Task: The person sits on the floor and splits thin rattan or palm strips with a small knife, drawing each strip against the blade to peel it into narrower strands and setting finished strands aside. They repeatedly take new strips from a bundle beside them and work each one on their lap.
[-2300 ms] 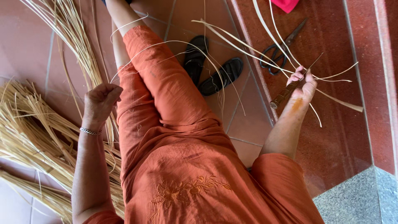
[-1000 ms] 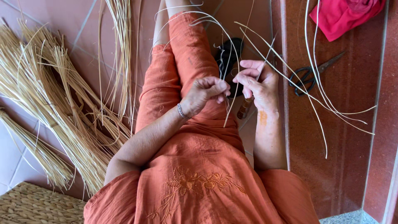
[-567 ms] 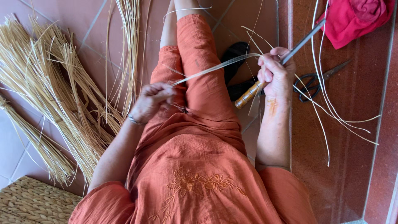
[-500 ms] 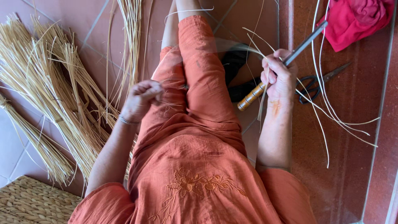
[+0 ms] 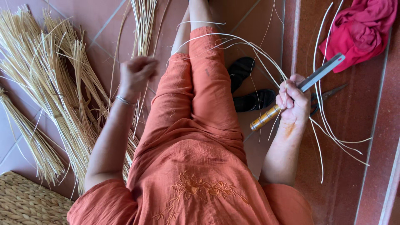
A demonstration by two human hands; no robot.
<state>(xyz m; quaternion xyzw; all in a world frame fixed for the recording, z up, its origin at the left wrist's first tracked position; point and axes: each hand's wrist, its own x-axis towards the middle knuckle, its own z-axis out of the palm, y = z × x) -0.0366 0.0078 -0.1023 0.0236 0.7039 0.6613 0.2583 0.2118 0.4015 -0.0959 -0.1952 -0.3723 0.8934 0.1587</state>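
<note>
Woven mat (image 5: 25, 204) at bottom left corner. Straw bundles (image 5: 50, 96) fanned over the tiles. Left hand (image 5: 135, 75) raised above them, blurred, fist closed; cannot tell what it pinches, perhaps a thin strand. Right hand (image 5: 293, 102) clamped round a knife (image 5: 298, 89), bamboo handle down, blade toward the red cloth (image 5: 360, 31). Pale cane strips (image 5: 250, 52) arc from that fist over the knee. Scissors (image 5: 327, 93) just behind. Risk: blade sits close to the fingers; a springy strip snapping free could jerk it.

Soft even daylight, no glare; faint shadows; left hand (image 5: 135, 75) motion-blurred, rest sharp.
</note>
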